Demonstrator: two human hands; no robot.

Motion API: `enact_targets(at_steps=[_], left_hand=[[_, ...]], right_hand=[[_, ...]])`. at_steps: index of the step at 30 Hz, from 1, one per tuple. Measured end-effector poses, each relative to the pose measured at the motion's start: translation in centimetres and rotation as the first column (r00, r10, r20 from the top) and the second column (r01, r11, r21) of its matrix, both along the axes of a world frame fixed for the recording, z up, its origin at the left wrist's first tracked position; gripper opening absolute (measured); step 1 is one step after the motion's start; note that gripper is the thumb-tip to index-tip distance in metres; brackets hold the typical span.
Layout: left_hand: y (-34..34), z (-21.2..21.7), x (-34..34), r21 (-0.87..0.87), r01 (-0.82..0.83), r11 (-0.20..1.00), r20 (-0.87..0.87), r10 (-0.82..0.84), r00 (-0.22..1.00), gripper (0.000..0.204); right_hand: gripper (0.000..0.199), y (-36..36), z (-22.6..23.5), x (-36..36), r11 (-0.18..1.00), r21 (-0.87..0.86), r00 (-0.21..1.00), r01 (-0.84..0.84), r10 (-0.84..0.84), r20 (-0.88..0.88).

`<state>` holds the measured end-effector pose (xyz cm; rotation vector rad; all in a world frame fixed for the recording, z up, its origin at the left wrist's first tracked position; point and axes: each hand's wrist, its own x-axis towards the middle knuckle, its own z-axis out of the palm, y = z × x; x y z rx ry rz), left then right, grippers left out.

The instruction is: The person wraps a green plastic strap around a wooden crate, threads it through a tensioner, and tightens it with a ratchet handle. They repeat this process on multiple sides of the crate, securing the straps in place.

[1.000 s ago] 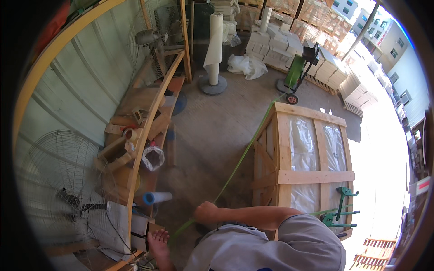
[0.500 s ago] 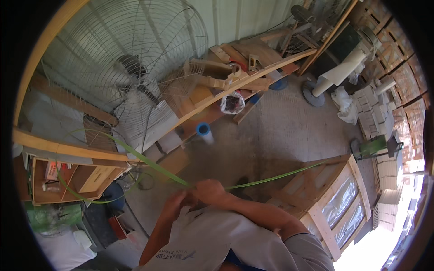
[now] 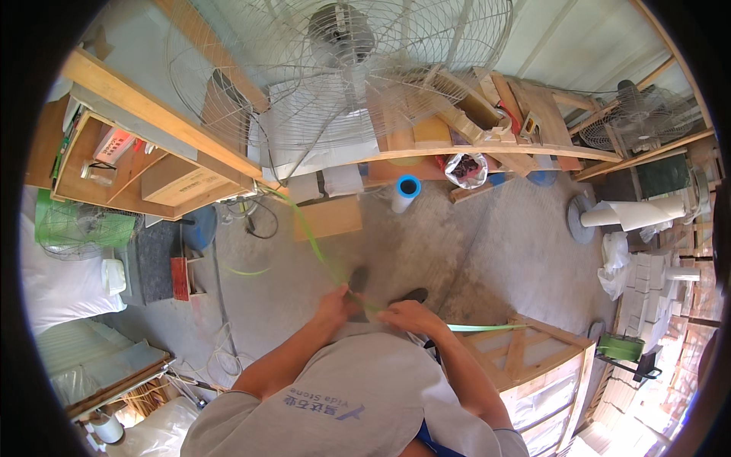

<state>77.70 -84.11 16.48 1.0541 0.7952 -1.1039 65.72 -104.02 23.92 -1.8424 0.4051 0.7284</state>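
Observation:
A long green plastic strap (image 3: 311, 236) runs from the shelves at the upper left down to my hands and on to the right over a wooden crate (image 3: 533, 373). My left hand (image 3: 335, 303) is closed around the strap. My right hand (image 3: 407, 314) grips the same strap a little further right, just above my grey shirt. The strap is blurred between the shelf and my hands. Two dark shoe tips show on the concrete floor just above my hands.
A large wire-guard fan (image 3: 343, 68) stands ahead. Wooden shelves (image 3: 145, 145) with boxes are at the left, a plank rack (image 3: 487, 145) with clutter at the right. A blue-capped roll (image 3: 406, 190) stands on the floor. A white roll on a round base (image 3: 632, 215) and a green strap reel (image 3: 620, 348) are at the right.
My view has swung left, so the fan and shelves now fill the top. The crate has slid to the lower right. Both hands have stayed on the strap.

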Motion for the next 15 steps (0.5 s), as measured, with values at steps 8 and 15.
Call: enact_targets(at_steps=[8,15], left_hand=[[-5.1,0.0,-4.2,-0.157,0.368,0.916,-0.254,-0.398,0.882,0.019],[-9.6,0.5,-8.0,-0.269,0.703,0.659,-0.189,-0.752,0.632,0.024]], right_hand=[[0.04,0.0,-5.0,-1.0,0.74,0.333,0.802,0.584,-0.463,-0.378],[0.026,-2.5,-11.1,-4.7,0.828,0.279,0.818,0.487,-0.32,-0.478]])
